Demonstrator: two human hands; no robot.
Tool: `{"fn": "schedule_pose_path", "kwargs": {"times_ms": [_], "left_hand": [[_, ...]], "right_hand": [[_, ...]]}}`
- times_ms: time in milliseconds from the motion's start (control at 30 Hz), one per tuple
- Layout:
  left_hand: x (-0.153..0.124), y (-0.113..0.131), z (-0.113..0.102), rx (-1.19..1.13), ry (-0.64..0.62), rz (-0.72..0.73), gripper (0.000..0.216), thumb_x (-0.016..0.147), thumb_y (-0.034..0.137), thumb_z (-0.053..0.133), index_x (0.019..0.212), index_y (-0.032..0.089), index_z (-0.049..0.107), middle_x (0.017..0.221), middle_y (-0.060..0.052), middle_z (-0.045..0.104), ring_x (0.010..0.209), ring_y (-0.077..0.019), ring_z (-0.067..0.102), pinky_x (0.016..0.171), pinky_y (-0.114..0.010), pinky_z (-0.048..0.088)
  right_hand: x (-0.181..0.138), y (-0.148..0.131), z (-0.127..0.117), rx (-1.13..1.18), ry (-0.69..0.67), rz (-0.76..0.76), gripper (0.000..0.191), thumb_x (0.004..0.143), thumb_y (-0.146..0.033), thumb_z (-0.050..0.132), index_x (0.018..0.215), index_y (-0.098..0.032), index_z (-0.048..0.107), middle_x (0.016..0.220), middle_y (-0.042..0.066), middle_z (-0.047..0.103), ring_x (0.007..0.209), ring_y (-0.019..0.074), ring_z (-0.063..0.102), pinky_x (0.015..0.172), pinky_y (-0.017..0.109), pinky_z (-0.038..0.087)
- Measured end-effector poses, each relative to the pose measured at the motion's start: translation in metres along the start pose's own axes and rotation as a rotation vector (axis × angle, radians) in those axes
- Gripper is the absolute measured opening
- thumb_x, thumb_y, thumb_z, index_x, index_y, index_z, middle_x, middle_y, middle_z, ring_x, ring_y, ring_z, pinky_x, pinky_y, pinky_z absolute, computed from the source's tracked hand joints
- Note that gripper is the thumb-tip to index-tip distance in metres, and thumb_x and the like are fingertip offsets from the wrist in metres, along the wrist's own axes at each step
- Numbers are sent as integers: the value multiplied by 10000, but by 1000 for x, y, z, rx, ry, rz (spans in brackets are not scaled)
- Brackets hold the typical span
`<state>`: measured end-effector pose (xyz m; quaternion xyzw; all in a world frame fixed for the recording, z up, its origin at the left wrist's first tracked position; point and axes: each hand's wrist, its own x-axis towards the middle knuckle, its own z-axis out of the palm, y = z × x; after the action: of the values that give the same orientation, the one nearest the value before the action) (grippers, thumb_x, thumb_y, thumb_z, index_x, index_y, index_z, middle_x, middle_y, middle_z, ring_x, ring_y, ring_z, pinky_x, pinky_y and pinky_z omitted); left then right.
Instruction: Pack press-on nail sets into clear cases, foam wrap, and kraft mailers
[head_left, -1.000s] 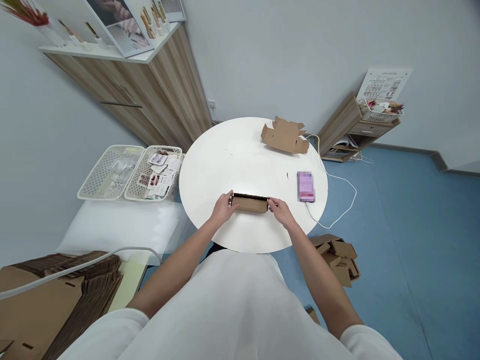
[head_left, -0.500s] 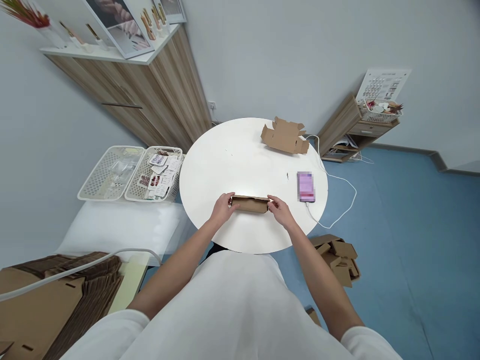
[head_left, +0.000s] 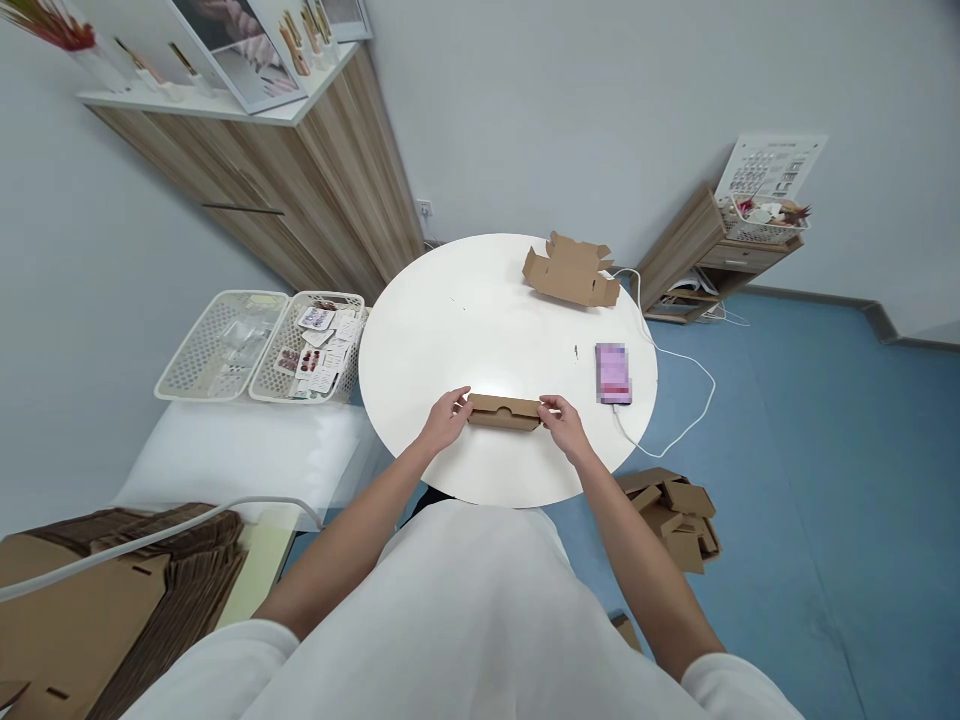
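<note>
I have both hands on the small cardboard box, low over the near edge of the round white surface. My left hand has its grip clamped on the box's left end, and my right hand has the right end. The lid looks folded down, so I judge this box closed or nearly so. A second box at the far edge lies open and unformed. Made-up boxes are heaped on the floor to my right, and flat blanks are stacked at my left.

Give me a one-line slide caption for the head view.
Left hand and right hand grip the ends of a small cardboard box on a round white table, near a plugged-in phone.
</note>
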<state>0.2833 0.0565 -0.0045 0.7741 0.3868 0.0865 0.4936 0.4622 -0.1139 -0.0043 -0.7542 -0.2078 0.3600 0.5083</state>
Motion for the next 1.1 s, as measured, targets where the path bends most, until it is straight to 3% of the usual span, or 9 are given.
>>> {"fn": "schedule_pose_path", "kwargs": {"times_ms": [300, 533, 733, 867, 1100], "left_hand": [[2, -13, 1, -109, -88, -86, 447, 761, 382, 495, 1180, 225, 502, 1061, -61, 534, 768, -126, 549, 647, -256, 453], [0, -15, 5, -256, -140, -129, 449, 749, 366, 508, 1182, 246, 499, 1077, -56, 523, 826, -133, 564, 691, -269, 477], [2, -20, 10, -241, -81, -108, 436, 765, 360, 496, 1184, 241, 499, 1088, -63, 521, 814, -128, 557, 699, -271, 478], [4, -22, 13, -182, 5, -16, 396, 758, 298, 519, 1151, 253, 526, 1084, -59, 519, 815, -128, 547, 728, -288, 480], [-7, -25, 25, -187, 46, 88, 405, 721, 147, 510, 1116, 234, 522, 1120, -69, 493, 913, -149, 543, 733, -299, 511]], "right_hand": [[-1, 8, -2, -1, -39, 32, 443, 682, -435, 557, 1066, -216, 537, 923, 32, 561, 665, 113, 533, 625, 284, 447], [-3, 9, 0, -4, -75, 63, 419, 699, -435, 534, 1065, -231, 532, 967, 29, 542, 685, 115, 544, 630, 277, 442], [-2, 8, 3, -3, -44, 69, 411, 708, -420, 527, 1075, -235, 538, 943, 27, 544, 672, 117, 539, 632, 283, 448], [-2, 11, 5, -14, 22, 23, 408, 718, -394, 523, 1091, -231, 544, 980, 44, 557, 687, 128, 544, 667, 308, 455], [-17, 23, 11, 77, 75, -21, 410, 705, -326, 543, 1103, -233, 525, 1151, 69, 530, 900, 176, 580, 812, 347, 455]]}}
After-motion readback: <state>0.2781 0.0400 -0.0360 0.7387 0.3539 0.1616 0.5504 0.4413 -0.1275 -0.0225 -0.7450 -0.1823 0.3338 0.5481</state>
